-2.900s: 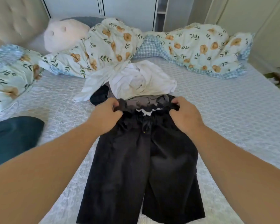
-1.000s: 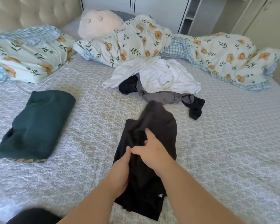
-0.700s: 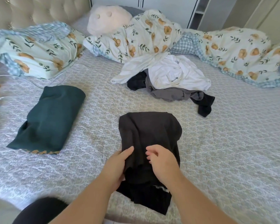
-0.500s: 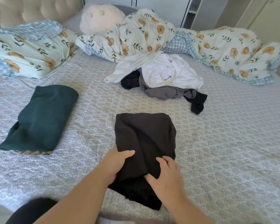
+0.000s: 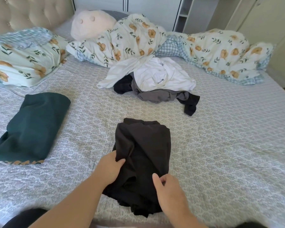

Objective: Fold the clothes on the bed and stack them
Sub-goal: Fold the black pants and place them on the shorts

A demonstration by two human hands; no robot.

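Black trousers (image 5: 143, 155), lower centre: soft, light, floppy. Left hand (image 5: 109, 167) pinches left edge, right hand (image 5: 169, 190) pinches near edge; lift by folded edges, support underneath.

Bare forearms, no sleeves; dark legwear (image 5: 25, 218), possibly trousers.
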